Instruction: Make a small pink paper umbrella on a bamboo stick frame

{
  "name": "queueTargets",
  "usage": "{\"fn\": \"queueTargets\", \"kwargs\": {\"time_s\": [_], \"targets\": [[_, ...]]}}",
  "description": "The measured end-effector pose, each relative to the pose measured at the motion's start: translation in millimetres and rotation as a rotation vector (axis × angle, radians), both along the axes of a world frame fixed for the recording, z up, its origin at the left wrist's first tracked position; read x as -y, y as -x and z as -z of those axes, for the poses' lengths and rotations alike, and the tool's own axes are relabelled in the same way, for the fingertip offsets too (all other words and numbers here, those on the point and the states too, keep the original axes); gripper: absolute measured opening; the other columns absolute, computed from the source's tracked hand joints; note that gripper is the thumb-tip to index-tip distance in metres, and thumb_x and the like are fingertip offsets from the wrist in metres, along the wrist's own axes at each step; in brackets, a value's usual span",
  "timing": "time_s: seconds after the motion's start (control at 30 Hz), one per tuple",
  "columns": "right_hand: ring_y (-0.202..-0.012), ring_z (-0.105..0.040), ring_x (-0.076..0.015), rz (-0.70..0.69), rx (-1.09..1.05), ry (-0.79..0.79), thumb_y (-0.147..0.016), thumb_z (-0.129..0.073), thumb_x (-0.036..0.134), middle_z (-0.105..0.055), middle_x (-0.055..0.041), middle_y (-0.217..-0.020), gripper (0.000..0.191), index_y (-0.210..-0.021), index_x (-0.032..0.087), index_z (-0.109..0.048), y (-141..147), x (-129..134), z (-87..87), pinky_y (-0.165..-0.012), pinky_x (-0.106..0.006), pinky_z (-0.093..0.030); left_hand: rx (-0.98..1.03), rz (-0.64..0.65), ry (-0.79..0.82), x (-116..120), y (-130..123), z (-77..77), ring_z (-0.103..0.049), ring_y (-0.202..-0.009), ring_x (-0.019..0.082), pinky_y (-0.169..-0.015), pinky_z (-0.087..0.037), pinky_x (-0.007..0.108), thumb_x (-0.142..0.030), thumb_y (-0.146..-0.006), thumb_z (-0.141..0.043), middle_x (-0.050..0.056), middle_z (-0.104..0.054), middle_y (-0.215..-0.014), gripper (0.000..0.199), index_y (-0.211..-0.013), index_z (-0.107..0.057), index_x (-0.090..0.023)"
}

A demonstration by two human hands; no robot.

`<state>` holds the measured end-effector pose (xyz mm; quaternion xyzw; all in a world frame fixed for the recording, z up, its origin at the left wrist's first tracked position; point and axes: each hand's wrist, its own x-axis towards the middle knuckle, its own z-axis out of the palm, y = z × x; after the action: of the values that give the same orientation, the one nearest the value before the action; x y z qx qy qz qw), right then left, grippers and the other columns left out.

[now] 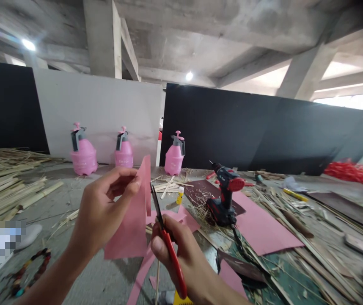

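My left hand [105, 207] pinches the upper edge of a pink sheet of paper [127, 237], which hangs upright in front of me. A narrow strip along its right side is partly separated and bends away from the sheet. Red-handled scissors [170, 250] are gripped in my right hand [181, 254], blades pointing up and a little left, beside the strip. The blades look nearly closed; whether they touch the paper I cannot tell. Pink paper offcuts [141, 275] lie below, between my hands.
A cordless drill [224, 195] stands right of centre beside a large pink sheet [260, 224]. Behind is a small yellow glue bottle [180, 195]. Three pink spray bottles [174, 159] line the back. Bamboo strips [6, 182] pile up left; a beaded bracelet [43, 267] lies front left.
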<state>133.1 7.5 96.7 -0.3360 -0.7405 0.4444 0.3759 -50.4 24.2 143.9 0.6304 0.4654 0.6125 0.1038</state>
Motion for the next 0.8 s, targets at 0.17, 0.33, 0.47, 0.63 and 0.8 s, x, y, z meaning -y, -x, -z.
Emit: {"fn": "queueTargets", "kwargs": {"time_s": [0.17, 0.33, 0.47, 0.63, 0.8], "targets": [[-0.074, -0.047, -0.0183, 0.003, 0.034, 0.01, -0.096, -0.05, 0.058, -0.053, -0.0018, -0.083, 0.037, -0.093, 0.022, -0.052, -5, 6, -2.3, -0.064, -0.031, -0.039, -0.045, -0.015, -0.018, 2, -4, -2.7, -0.068, -0.07, 0.012, -0.063, -0.056, 0.017, -0.034, -0.094, -0.062, -0.002, -0.072, -0.079, 0.016, -0.088, -0.07, -0.021], [-0.078, -0.047, -0.0194, -0.036, 0.027, 0.061, -0.097, -0.04, 0.068, -0.053, -0.0028, -0.086, 0.047, -0.093, 0.022, -0.051, -5, 8, -4.9, -0.069, -0.032, -0.04, -0.112, 0.006, -0.018, 4, -8, -1.5, -0.063, -0.064, 0.009, -0.06, -0.052, 0.015, -0.035, -0.096, -0.059, -0.005, -0.068, -0.072, 0.019, -0.085, -0.068, -0.022], [-0.076, -0.041, -0.0174, -0.074, -0.005, 0.058, -0.097, -0.036, 0.072, -0.047, -0.001, -0.084, 0.053, -0.09, 0.022, -0.05, -4, 4, -3.2, -0.07, -0.032, -0.038, -0.151, 0.012, -0.018, 6, -11, 0.6, -0.062, -0.062, 0.009, -0.059, -0.051, 0.016, -0.035, -0.096, -0.059, -0.004, -0.068, -0.072, 0.02, -0.086, -0.069, -0.021], [-0.071, -0.037, -0.0163, -0.081, -0.014, 0.064, -0.097, -0.034, 0.073, -0.042, 0.0011, -0.079, 0.054, -0.082, 0.022, -0.044, -4, 0, 1.3, -0.068, -0.031, -0.037, -0.182, 0.024, -0.015, 6, -14, 4.0, -0.06, -0.061, 0.01, -0.057, -0.05, 0.018, -0.035, -0.097, -0.056, -0.003, -0.068, -0.073, 0.021, -0.088, -0.067, -0.021], [-0.073, -0.041, -0.0175, -0.07, -0.059, 0.065, -0.096, -0.034, 0.074, -0.046, -0.0005, -0.079, 0.055, -0.081, 0.022, -0.045, -2, -1, 4.4, -0.068, -0.031, -0.038, -0.169, 0.085, 0.031, 3, -17, 6.4, -0.059, -0.062, 0.009, -0.057, -0.048, 0.017, -0.038, -0.098, -0.056, -0.005, -0.065, -0.072, 0.021, -0.089, -0.067, -0.022]]}}
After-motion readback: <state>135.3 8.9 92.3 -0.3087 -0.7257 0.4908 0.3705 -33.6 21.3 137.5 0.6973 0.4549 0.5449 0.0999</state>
